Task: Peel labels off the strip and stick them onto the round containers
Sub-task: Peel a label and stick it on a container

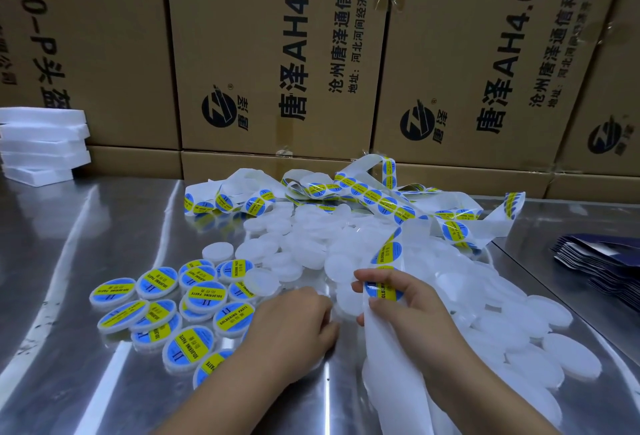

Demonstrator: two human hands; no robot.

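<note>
- At the near edge of the pile of blank containers [311,244], the right hand [408,310] pinches the label strip [388,358], thumb and fingertips curled round one blue-and-yellow label [382,290].
- The strip's long axis runs from near to far across that pile.
- On the pile's near-left edge, the left hand [294,327] is nearer the blanks, fingers curled down; whether it grips one, I cannot tell.

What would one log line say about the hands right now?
right hand: pinches label strip | left hand: among plain containers, grip unclear | labelled containers: grouped on table beside left hand
</note>
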